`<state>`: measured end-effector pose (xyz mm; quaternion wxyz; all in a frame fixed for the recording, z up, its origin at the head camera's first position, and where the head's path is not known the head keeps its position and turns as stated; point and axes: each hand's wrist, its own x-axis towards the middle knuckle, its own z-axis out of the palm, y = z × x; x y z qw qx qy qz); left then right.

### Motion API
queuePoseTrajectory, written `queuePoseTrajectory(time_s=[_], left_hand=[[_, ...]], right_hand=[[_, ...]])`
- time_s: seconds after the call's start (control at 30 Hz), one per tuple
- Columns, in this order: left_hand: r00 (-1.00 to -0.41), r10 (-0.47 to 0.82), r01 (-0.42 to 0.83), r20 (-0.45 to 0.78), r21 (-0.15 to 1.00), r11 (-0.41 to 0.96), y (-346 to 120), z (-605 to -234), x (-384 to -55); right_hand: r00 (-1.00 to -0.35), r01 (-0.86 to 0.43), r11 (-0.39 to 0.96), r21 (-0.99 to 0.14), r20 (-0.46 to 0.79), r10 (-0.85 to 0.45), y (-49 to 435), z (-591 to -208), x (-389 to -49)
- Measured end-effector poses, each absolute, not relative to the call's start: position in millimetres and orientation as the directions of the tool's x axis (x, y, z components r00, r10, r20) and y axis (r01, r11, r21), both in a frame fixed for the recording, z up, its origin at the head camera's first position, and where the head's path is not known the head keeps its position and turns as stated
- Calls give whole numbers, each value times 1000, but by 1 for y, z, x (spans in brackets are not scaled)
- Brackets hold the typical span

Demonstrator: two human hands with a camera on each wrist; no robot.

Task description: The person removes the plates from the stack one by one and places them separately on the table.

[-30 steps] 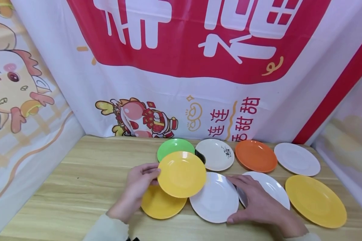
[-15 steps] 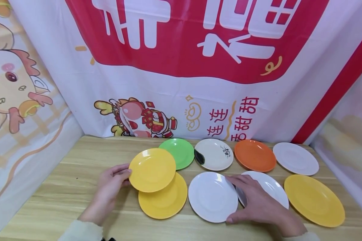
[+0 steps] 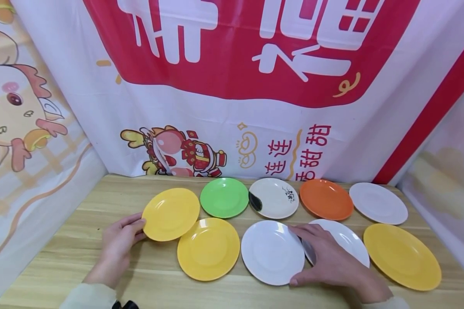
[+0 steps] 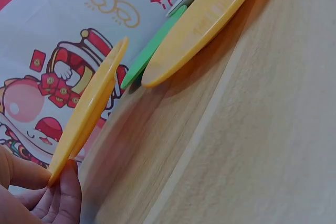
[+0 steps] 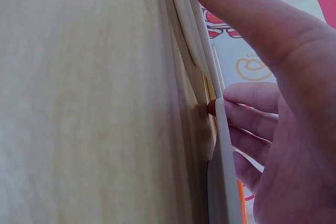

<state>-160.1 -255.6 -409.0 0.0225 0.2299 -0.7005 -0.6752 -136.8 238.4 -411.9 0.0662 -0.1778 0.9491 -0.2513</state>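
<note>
A small yellow plate (image 3: pixel 171 214) is pinched at its left rim between the thumb and fingers of my left hand (image 3: pixel 117 242). In the left wrist view that plate (image 4: pixel 89 108) is tilted, raised off the wood. A second yellow plate (image 3: pixel 209 249) lies just right of it on the table, in front of a green plate (image 3: pixel 224 198). My right hand (image 3: pixel 330 257) rests at the right rim of a white plate (image 3: pixel 272 253), thumb and fingers spread along the edge. It partly covers another white plate (image 3: pixel 349 240). In the right wrist view, fingertips (image 5: pixel 218 107) touch the rim.
Along the back stand a cream plate (image 3: pixel 274 198) with black decoration, an orange plate (image 3: pixel 326 199) and a white plate (image 3: pixel 378 204). A larger yellow plate (image 3: pixel 402 256) lies at the right. Printed cloth (image 3: pixel 232 128) hangs behind the wooden table (image 3: pixel 62 257).
My left hand has carried the small yellow plate leftward, from over the green, white and yellow plates to the left of them, uncovering the green plate. My right hand has stayed in place.
</note>
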Motion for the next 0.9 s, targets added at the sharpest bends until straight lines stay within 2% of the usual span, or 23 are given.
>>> queuePoseTrajectory(time_s=[0.37,0.9], left_hand=[[-877,-384,-311,-288,950,-3,-264,-418,-168],[-881,-359,-347,-307,937,50,-268,-417,-177]], right_hand=[[-929,-294,807,-512,-47,-368,238,-410,-136],[-928,-297,812,-502,-48,-369,237,-411,-136]])
